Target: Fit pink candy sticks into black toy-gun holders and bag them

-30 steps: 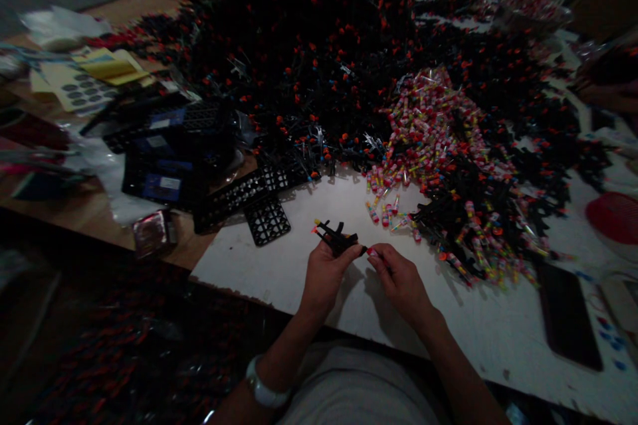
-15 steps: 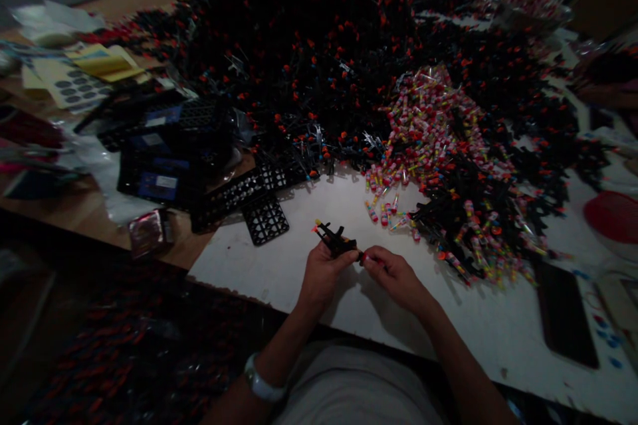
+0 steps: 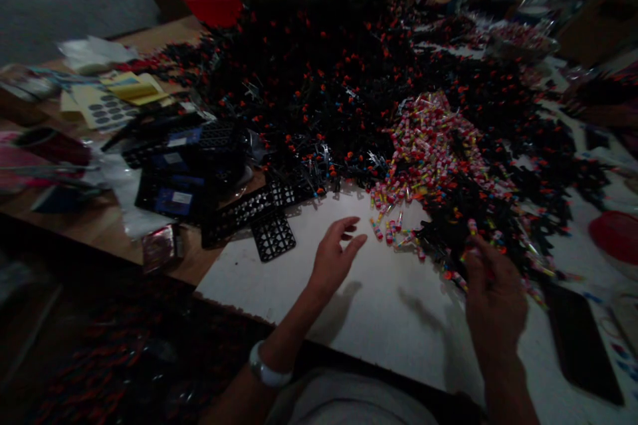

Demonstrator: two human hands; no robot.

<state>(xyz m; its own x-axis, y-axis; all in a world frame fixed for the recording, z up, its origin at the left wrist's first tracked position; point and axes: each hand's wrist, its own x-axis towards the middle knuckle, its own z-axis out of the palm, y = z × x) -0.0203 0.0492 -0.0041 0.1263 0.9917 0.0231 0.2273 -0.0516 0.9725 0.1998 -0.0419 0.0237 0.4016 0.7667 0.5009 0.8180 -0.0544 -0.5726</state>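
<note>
My left hand (image 3: 339, 255) is raised over the white board (image 3: 379, 319), its fingers apart and nothing in them. To the right, my right hand (image 3: 493, 292) has its fingers closed round a dark toy gun (image 3: 451, 226), just above the near edge of the heap. Dim light and the fingers hide part of this gun. A long thin shadow reaches left from the hand across the board. Beneath and beside the hand lie black toy guns with small candy-coloured tubes (image 3: 433, 139), heaped together.
A great mound of black toy guns with orange tips (image 3: 319, 80) covers the back. At left lie black perforated trays (image 3: 274, 238), packed cards (image 3: 172, 200) and sticker sheets (image 3: 107, 106). A phone (image 3: 583, 339) and a red lid (image 3: 615, 236) lie at right. Another person sits at the back.
Both hands were together on a black toy gun at the board's front. They have parted: the right has gone right to the heap with the gun, and the left has let go and opened.
</note>
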